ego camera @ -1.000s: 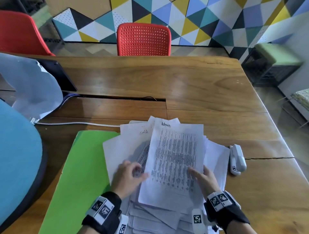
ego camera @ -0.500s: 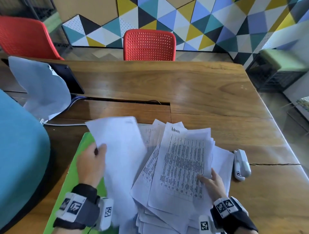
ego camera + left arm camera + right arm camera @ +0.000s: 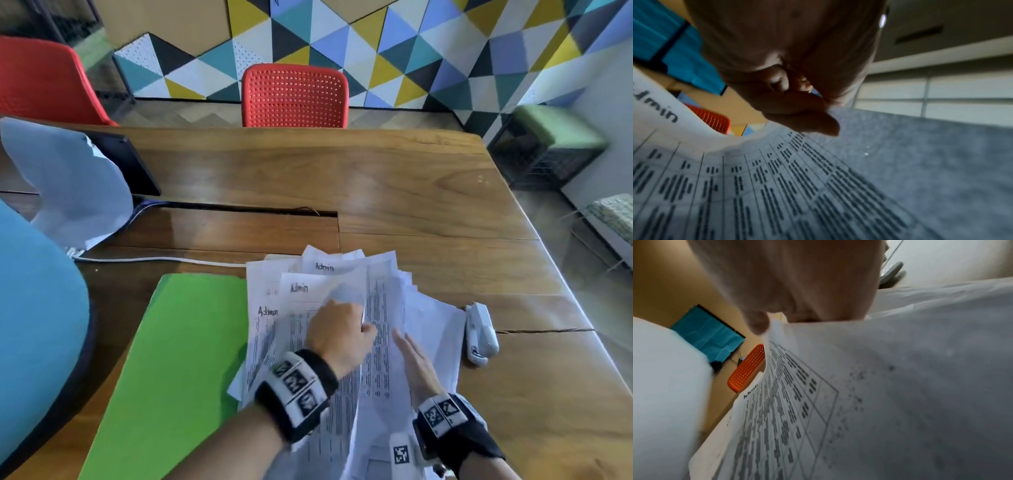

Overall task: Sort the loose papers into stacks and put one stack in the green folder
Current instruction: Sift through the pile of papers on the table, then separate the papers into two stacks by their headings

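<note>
A messy pile of loose papers (image 3: 430,329), several headed "Admin", lies on the wooden table (image 3: 376,178) in front of me. The green folder (image 3: 171,359) lies flat to the left, its right edge under the pile. My left hand (image 3: 363,322) is over the pile's middle and pinches the curled edge of a printed sheet (image 3: 378,346), lifting it. In the left wrist view the left hand (image 3: 812,105) curls its fingers above that sheet (image 3: 777,178). My right hand (image 3: 404,346) lies flat with straight fingers on the papers beside it. The right wrist view shows the right hand (image 3: 787,318) at a sheet's raised edge (image 3: 797,394).
A white stapler (image 3: 479,332) lies right of the pile. A white cable (image 3: 154,259) runs behind the folder. A pale sheet (image 3: 75,185) leans on a dark screen (image 3: 137,168) at far left. A blue rounded seat back (image 3: 34,308) crowds the left edge. A red chair (image 3: 294,96) stands opposite.
My left hand carried a sheet out leftward over the folder, then came back to the pile's middle and now pinches a printed sheet. The right hand stayed on the papers.
</note>
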Available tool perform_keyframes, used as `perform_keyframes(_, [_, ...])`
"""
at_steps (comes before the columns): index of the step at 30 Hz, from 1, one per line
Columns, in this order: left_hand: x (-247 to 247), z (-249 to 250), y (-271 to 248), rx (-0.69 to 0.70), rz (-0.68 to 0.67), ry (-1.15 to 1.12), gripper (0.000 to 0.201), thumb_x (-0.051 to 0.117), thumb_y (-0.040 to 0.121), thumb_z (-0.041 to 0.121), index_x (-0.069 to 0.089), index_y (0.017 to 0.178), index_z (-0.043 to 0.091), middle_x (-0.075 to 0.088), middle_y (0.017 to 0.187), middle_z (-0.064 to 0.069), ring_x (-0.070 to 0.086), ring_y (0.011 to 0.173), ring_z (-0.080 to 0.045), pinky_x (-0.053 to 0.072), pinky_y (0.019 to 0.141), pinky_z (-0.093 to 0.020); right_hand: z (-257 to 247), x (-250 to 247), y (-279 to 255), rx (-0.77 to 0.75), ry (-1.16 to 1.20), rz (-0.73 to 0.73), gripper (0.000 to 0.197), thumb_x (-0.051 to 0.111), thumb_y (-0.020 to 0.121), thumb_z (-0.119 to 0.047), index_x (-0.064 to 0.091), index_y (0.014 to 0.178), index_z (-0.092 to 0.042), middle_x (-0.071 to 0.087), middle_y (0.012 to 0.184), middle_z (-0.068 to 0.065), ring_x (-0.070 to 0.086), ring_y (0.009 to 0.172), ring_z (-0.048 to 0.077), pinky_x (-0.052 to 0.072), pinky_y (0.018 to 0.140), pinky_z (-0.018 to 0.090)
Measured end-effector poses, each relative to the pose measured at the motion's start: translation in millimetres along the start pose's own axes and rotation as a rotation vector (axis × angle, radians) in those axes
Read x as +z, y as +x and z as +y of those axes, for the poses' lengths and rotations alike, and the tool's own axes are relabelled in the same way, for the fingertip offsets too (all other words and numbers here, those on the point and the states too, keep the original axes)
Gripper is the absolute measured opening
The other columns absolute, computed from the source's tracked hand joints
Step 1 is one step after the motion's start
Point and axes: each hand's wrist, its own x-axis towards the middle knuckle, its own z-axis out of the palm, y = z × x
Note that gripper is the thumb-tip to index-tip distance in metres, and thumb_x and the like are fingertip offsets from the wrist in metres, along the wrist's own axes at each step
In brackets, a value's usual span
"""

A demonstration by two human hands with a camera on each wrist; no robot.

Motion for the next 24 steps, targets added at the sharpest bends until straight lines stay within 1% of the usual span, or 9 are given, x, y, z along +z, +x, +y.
perform_keyframes(3, [45.6,1.6,8.8,-0.079,-0.183,-0.230,0.042,0.049,0.088,0.054,0.053,0.071,0.015,0.069,0.070,-0.005,0.066,0.068,-0.028,0.055,0.064,-0.037,-7.8,-1.3,-11.0,0.043,0.142,-0.116,0.058,0.040,0.093,-0.062,0.070,0.115,-0.018,0.073,0.115,0.009,0.071,0.103,0.017,0.056,0.089,0.033])
perform_keyframes(5, [55.3,-1.2,4.5,-0.137,-0.259,-0.385,0.049,0.043,0.087,0.067,0.060,0.088,0.021,0.075,0.091,-0.002,0.071,0.082,-0.022,0.057,0.074,-0.037,-6.8,-1.1,-12.0,0.000,0.129,-0.104,0.047,0.048,0.093,-0.056,0.068,0.112,-0.018,0.073,0.114,0.007,0.069,0.102,0.014,0.051,0.095,0.029])
perform_keyframes(7, [53.4,-18.1,-0.1,-0.184,-0.124,-0.422,0.045,0.048,0.091,0.059,0.061,0.105,0.018,0.072,0.105,0.000,0.069,0.091,-0.016,0.057,0.080,-0.033,-4.0,-3.1,-10.4,-0.060,0.041,-0.091,0.050,0.074,0.077,-0.052,0.064,0.113,-0.019,0.071,0.113,0.003,0.066,0.101,0.013,0.042,0.103,0.034])
perform_keyframes(9, [43.0,-50.4,-4.3,-0.311,0.109,-0.385,0.038,0.058,0.091,0.046,0.056,0.112,0.014,0.065,0.109,0.001,0.064,0.095,-0.015,0.052,0.078,-0.027,2.9,-7.3,-4.2,-0.069,-0.010,-0.110,0.080,0.090,0.056,-0.043,0.059,0.120,-0.008,0.074,0.109,0.012,0.071,0.096,0.027,0.053,0.094,0.042])
perform_keyframes(12, [26.4,-103.2,-15.6,-0.540,0.240,-0.409,0.047,0.071,0.083,0.040,0.047,0.113,0.013,0.057,0.114,-0.004,0.059,0.099,-0.020,0.049,0.079,-0.030,-2.8,0.2,-8.7,-0.057,0.025,-0.170,0.050,0.079,0.075,-0.006,0.056,0.119,0.000,0.076,0.096,0.016,0.074,0.084,0.031,0.060,0.071,0.040])
perform_keyframes(14, [14.5,-125.8,-25.6,-0.588,0.223,-0.569,0.069,0.079,0.073,0.044,0.042,0.122,0.013,0.053,0.121,-0.005,0.055,0.106,-0.020,0.047,0.090,-0.033,-15.3,8.2,-16.4,-0.082,0.008,-0.235,0.037,0.073,0.078,0.000,0.060,0.112,0.006,0.075,0.090,0.016,0.071,0.080,0.033,0.059,0.074,0.040])
perform_keyframes(19, [-26.3,-144.4,-43.8,-0.500,0.149,-0.953,0.105,0.088,0.053,0.055,0.042,0.140,0.018,0.059,0.136,0.001,0.056,0.124,-0.016,0.040,0.108,-0.038,-56.9,15.6,-49.1,-0.247,0.113,-0.460,0.053,0.088,0.058,-0.023,0.068,0.093,0.011,0.071,0.086,0.021,0.069,0.074,0.028,0.056,0.073,0.039])
perform_keyframes(21, [-44.2,-123.2,-44.3,-0.405,0.098,-1.019,0.092,0.089,0.048,0.057,0.059,0.127,0.021,0.070,0.123,0.003,0.064,0.116,-0.012,0.048,0.101,-0.030,-75.3,22.2,-61.6,-0.397,0.090,-0.436,0.033,0.086,0.065,-0.019,0.073,0.090,-0.002,0.074,0.088,0.010,0.071,0.081,0.020,0.055,0.076,0.034])
perform_keyframes(24, [-72.3,-74.9,-40.0,-0.235,0.178,-1.037,0.048,0.085,0.062,0.032,0.070,0.107,0.022,0.078,0.100,0.010,0.072,0.097,-0.006,0.055,0.083,-0.020,-99.0,38.3,-74.1,-0.646,0.011,-0.278,0.020,0.072,0.083,-0.002,0.071,0.103,-0.006,0.076,0.094,-0.001,0.071,0.090,0.012,0.054,0.080,0.025])
